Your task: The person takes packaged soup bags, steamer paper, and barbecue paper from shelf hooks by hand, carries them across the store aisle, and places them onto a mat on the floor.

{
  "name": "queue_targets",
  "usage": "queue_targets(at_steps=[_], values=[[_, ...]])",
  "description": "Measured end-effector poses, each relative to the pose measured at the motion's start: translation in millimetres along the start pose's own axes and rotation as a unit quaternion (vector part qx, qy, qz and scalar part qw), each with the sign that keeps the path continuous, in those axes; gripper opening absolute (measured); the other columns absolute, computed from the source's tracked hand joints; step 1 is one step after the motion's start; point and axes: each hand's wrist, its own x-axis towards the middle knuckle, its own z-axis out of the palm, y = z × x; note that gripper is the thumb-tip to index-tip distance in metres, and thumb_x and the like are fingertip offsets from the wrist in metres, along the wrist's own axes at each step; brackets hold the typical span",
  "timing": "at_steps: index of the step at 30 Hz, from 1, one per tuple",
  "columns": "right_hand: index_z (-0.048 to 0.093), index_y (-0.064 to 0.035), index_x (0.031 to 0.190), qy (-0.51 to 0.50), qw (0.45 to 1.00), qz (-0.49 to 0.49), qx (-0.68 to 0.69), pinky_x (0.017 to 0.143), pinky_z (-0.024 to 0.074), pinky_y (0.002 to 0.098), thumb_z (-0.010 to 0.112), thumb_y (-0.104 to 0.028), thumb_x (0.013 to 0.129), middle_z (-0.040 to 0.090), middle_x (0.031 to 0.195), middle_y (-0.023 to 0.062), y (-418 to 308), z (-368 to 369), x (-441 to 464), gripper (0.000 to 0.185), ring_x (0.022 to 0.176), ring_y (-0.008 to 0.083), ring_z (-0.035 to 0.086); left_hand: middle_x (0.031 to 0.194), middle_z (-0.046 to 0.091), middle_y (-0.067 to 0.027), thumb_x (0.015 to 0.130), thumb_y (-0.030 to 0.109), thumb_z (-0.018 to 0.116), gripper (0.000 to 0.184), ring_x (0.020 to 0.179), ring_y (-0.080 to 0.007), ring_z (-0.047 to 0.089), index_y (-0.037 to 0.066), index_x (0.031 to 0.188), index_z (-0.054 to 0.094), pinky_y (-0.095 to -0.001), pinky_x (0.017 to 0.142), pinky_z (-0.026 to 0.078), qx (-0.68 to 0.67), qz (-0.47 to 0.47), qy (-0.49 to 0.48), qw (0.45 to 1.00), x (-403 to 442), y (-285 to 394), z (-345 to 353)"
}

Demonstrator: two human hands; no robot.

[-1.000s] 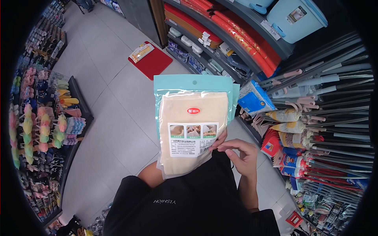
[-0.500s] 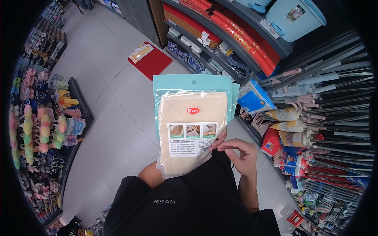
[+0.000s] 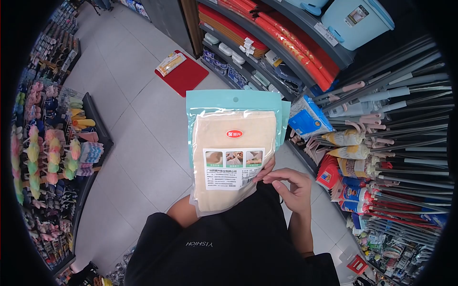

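A clear package of folded cream cloth (image 3: 234, 124) with a teal top stands before my chest, its white label with small photos and a red oval logo facing me. My left hand (image 3: 267, 170) reaches behind it and holds it, with only some fingers showing at the lower right edge; the rest is hidden. My right hand (image 3: 296, 188) is beside that edge, fingers bent and thumb apart, holding nothing. Its fingertips are close to or touching my left fingers; which, I cannot tell.
A red mat (image 3: 183, 78) with a packaged item lies on the tiled floor (image 3: 138, 143). Shelves (image 3: 346, 52) with red rolls and a light blue bin (image 3: 358, 24) stand at the upper right. Mops and poles (image 3: 400, 148) hang at right. A goods rack (image 3: 100, 124) stands left.
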Motion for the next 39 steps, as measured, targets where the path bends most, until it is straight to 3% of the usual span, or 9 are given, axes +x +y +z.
queue_targets(at_steps=[39], values=[[0.065,0.0061,0.092,-0.004,1.0,0.004,0.017,0.071,0.0517,0.029,0.059,0.0,0.081,0.067,0.083,0.0152,-2.1,-5.1,8.2,0.014,0.077,0.0215,0.067,0.062,0.055,-0.0203,0.089,0.039,0.051,0.045,0.055,-0.0306,0.053,-0.004,0.077,0.057,-0.039,0.055,0.04,-0.015,0.009,0.001,1.0,5.4,2.0,-7.1]])
